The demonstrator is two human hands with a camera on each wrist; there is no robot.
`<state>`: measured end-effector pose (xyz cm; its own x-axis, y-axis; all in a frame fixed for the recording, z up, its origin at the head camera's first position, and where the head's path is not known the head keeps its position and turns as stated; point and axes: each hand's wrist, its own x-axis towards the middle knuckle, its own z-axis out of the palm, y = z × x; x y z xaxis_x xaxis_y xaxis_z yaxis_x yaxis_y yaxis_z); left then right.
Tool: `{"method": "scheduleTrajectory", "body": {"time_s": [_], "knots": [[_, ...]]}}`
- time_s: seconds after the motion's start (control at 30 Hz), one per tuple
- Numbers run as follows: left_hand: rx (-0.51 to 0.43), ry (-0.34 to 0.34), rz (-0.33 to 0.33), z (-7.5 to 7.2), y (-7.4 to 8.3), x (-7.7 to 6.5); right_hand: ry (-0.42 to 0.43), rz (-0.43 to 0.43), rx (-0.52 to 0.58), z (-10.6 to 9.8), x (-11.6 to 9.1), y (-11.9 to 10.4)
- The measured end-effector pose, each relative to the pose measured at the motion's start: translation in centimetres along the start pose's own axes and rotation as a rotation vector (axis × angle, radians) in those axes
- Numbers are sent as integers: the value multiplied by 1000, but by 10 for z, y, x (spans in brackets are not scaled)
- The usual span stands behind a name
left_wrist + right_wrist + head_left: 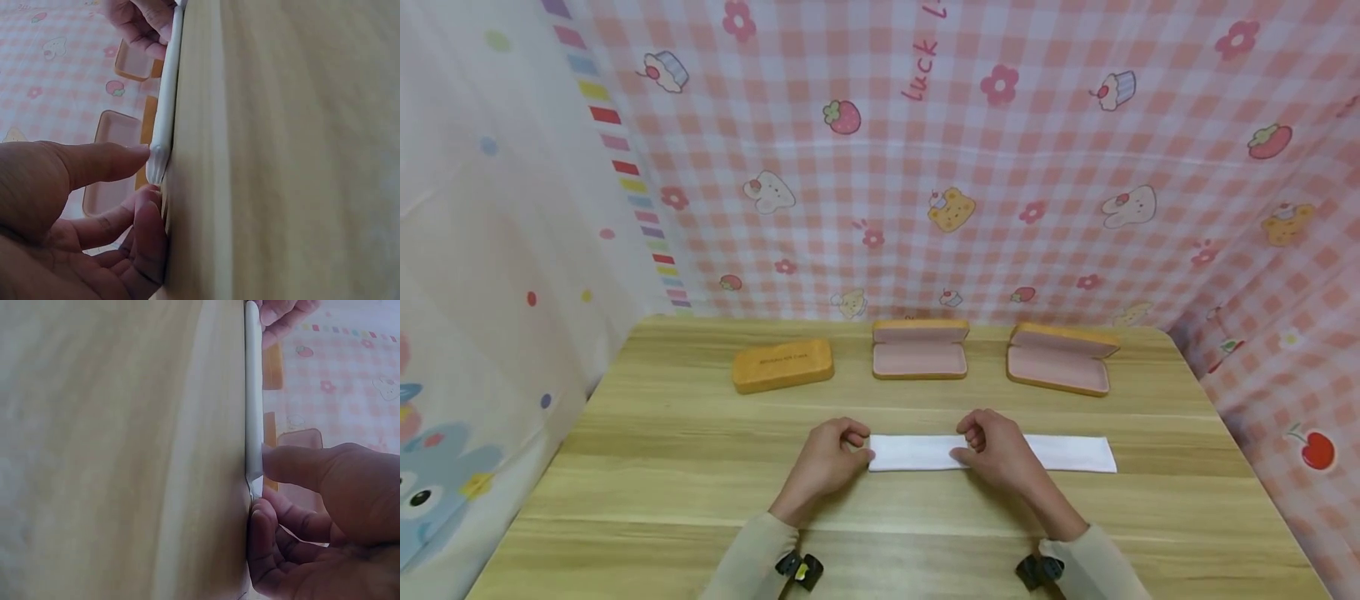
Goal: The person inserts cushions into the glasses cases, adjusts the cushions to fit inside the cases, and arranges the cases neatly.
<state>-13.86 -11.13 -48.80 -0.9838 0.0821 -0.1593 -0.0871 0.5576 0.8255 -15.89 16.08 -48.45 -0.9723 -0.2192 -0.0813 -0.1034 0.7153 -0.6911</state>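
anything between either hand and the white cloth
Nothing visible. The left hand already touches the cloth at its left end, the right hand partway along. The closed case and two open cases stand beyond it, out of the way.

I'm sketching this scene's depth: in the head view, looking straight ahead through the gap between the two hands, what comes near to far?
White cloth strip → middle glasses case, open → pink gingham curtain.

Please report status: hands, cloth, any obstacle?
Left hand holds left end of white cloth, right hand near its middle. Cloth on table. Three cases behind, none in the way.
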Motion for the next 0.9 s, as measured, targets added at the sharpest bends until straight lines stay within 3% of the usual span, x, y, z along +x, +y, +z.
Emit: {"method": "scheduleTrajectory", "body": {"time_s": [0.37,0.57,0.9], "knots": [[134,29,-69,5,9,6,-69,19,-7,-9,7,7],[163,9,-110,7,13,9,-72,21,-32,-13,10,9],[150,6,-82,5,12,9,-74,42,-56,-8,10,3]]}}
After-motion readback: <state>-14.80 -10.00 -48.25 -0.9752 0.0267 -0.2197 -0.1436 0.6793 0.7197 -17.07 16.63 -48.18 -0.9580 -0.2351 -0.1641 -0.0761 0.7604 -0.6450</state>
